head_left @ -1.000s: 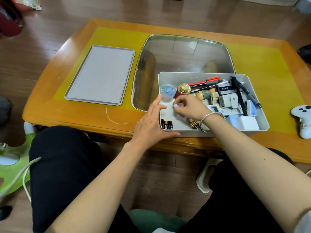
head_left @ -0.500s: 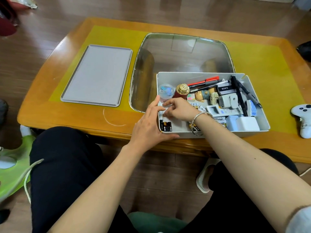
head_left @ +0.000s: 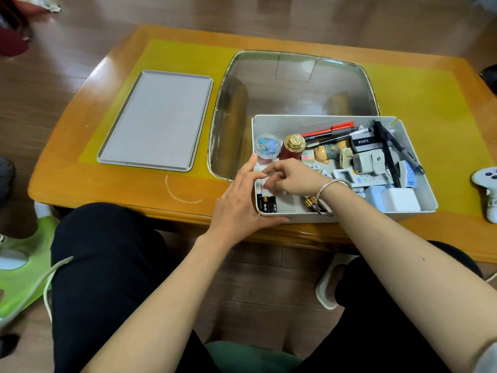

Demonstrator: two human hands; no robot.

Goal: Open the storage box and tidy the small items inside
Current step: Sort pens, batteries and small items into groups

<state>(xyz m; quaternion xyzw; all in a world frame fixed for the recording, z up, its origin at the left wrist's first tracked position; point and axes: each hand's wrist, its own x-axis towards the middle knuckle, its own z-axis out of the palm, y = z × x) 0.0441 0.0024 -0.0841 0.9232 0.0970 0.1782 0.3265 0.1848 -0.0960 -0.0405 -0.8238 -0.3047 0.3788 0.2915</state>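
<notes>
The white storage box stands open at the table's near edge, and its grey lid lies flat to the left. My left hand grips the box's near left corner, thumb along the left wall. My right hand, with a bracelet on the wrist, reaches into the left part of the box with bent fingers that touch small items by the wall; whether it holds anything is hidden. Batteries lie in the near left corner. A clear round tub, a red bottle with a gold cap, red pens, black markers and a white charger fill the rest.
A glass panel is set into the orange table behind the box. A white game controller lies at the right edge. My knees sit under the table's near edge, with a green object on the floor at left.
My right hand has slid left inside the box, from the middle toward the left wall and my left thumb. The left hand has stayed on the corner.
</notes>
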